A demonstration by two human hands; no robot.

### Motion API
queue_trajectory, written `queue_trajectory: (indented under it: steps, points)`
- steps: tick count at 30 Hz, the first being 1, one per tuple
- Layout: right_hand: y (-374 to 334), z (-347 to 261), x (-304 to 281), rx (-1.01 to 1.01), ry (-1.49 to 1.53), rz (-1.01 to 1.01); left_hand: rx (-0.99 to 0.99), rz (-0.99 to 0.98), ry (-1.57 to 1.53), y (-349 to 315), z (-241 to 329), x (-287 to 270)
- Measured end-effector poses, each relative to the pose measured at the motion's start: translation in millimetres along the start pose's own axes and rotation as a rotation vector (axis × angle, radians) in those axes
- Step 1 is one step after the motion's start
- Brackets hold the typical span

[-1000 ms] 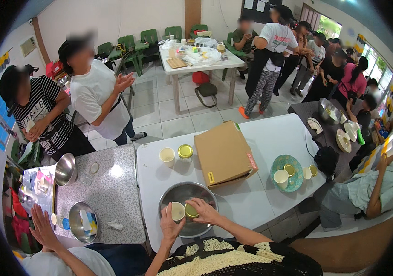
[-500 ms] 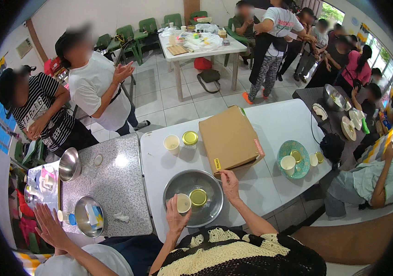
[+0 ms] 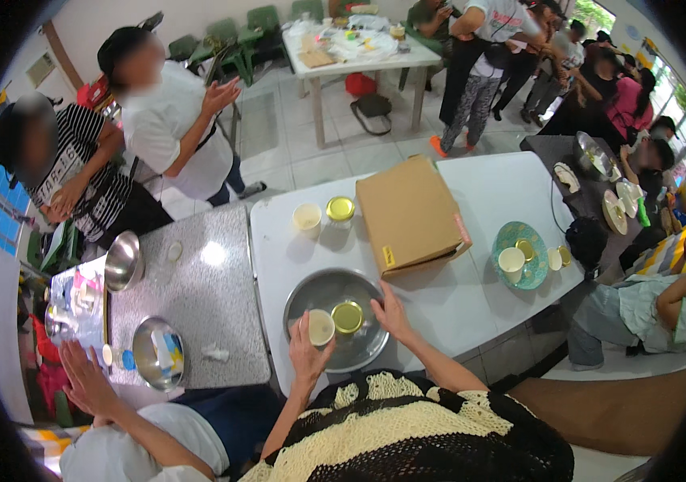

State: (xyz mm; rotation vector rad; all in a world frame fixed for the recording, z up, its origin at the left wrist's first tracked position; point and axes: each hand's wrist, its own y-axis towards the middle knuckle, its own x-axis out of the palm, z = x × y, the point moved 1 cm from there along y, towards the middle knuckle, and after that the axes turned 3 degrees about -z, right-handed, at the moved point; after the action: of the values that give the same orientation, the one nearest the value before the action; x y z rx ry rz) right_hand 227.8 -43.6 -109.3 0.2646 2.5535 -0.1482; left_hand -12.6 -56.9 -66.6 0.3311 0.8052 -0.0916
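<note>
Above the left part of a wide metal bowl (image 3: 299, 291), my left hand (image 3: 306, 353) is closed around a white paper cup (image 3: 321, 328). A little pale stuff shows at the bottom of the cup. Inside the bowl sits a jar with a gold lid (image 3: 348, 316), right beside the cup. My right hand (image 3: 395, 315) is at the bowl's right rim, thumb over the inner edge and fingers along the outside, gripping it.
A cardboard box (image 3: 407, 210) stands just beyond the bowl. Another cup (image 3: 307, 218) and gold-lidded jar (image 3: 340, 210) are left of it. Right lies a teal plate (image 3: 534, 275) with a cup and jar. A speckled table (image 3: 190, 305) with metal bowls adjoins; people stand around.
My right hand has come away from the box's near corner down to the bowl's right rim. My left hand keeps the cup over the bowl. The view has tilted slightly.
</note>
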Motion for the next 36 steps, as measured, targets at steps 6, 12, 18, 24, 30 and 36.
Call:
queue_trajectory:
  steps: [6,12,18,24,30,36]
  points:
    - [-2.2,-45.1,5.8,-0.516,-0.313,0.106,-0.028,-0.022,-0.017,1.1,-2.6,-0.3]
    - [-28.1,-60.8,24.3,-0.542,-0.255,-0.111,0.000,-0.008,-0.042,-0.6,-7.7,1.1]
    - [-29.6,-56.1,22.4,-0.503,-0.281,-0.242,0.002,-0.024,-0.044,1.5,-9.3,2.4]
    - [-25.4,-52.5,23.9,-0.531,-0.298,-0.332,0.015,-0.010,-0.019,7.8,-8.3,0.5]
    - [-26.3,-58.8,26.4,-0.491,-0.292,-0.340,0.041,0.025,0.007,6.9,-10.4,-0.9]
    - [-25.3,-55.3,28.5,-0.479,-0.295,-0.321,0.033,0.001,-0.029,9.2,-8.2,-0.7]
